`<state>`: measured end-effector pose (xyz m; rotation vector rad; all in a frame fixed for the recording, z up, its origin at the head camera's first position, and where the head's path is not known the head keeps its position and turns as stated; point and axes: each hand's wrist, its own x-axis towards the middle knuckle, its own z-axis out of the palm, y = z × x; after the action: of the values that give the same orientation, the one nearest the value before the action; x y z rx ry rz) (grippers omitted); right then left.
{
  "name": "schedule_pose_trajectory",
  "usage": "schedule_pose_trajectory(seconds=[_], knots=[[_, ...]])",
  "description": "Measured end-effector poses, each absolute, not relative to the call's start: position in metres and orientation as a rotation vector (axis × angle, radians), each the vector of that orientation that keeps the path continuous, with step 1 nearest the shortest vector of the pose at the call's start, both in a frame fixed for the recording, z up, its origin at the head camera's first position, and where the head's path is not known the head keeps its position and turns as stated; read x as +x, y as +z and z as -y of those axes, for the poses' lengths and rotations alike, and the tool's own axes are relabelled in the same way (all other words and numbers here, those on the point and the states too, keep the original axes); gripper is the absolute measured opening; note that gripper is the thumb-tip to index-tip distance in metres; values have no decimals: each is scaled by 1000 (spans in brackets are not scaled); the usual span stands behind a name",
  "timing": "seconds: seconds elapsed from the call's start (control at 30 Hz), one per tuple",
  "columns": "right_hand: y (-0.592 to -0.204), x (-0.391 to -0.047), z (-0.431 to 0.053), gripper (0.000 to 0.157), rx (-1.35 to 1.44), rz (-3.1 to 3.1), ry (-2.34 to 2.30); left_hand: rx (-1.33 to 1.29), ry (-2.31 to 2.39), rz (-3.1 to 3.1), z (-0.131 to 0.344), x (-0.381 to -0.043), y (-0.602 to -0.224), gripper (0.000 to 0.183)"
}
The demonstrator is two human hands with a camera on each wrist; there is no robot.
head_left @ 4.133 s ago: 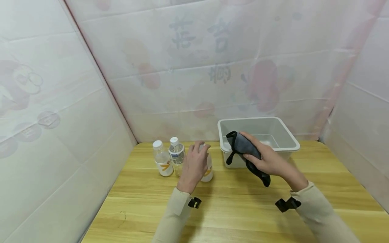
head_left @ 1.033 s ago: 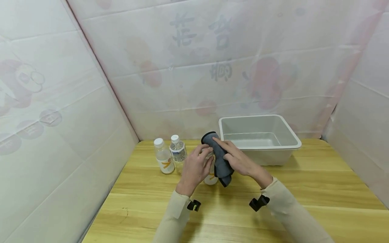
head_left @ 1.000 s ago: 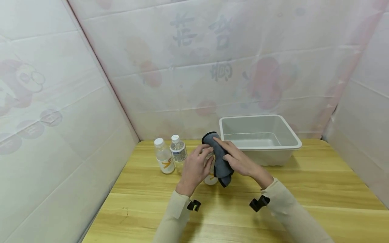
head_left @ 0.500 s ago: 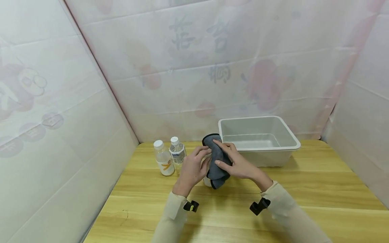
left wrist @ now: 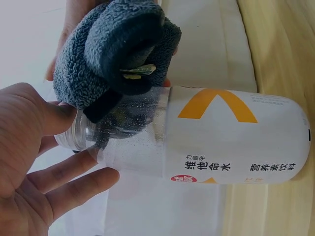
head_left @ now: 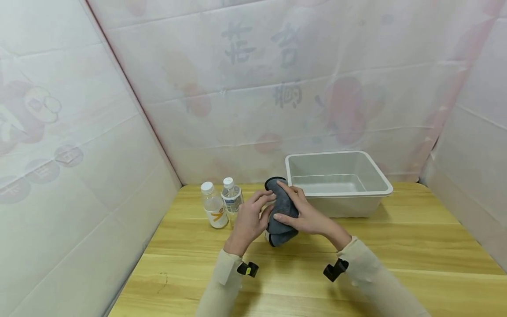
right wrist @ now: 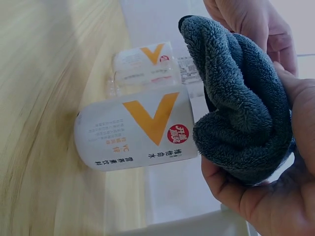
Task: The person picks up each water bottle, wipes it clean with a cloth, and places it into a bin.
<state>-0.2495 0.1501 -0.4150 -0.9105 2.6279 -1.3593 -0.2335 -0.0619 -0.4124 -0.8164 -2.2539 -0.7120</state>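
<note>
My left hand (head_left: 247, 224) pinches the neck of a clear plastic bottle (left wrist: 221, 132), thumb on one side and fingers on the other. The bottle stands on the table; its white label has an orange V. With my right hand (head_left: 313, 216) I hold a folded grey cloth (head_left: 283, 211) with black edging against the bottle's upper part. In the head view the cloth and left hand hide most of this bottle. The right wrist view shows the cloth (right wrist: 241, 103) curved around it, above the label.
To the left stand a similar white-capped bottle (head_left: 215, 211) and a clear bottle with a printed label (head_left: 232, 199). A pale grey plastic bin (head_left: 344, 204) stands at the back right of the wooden table (head_left: 190, 273). Fabric walls (head_left: 253, 119) rise around it.
Earlier my right hand held the cloth before the bin; it came left to the bottle. Over the last second the cloth slid further left around the bottle, covering more, while my left hand stayed near its top.
</note>
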Motion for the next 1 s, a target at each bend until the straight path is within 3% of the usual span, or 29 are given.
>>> schedule_pose_trajectory(seconds=[0.23, 1.0], knots=[[-418, -250, -149, 99, -879, -2625, -1334, -851, -848, 2263, 67, -235, -413, 23], [-428, -249, -144, 96, -806, -2745, -1306, -820, -1047, 2353, 74, -237, -419, 30]])
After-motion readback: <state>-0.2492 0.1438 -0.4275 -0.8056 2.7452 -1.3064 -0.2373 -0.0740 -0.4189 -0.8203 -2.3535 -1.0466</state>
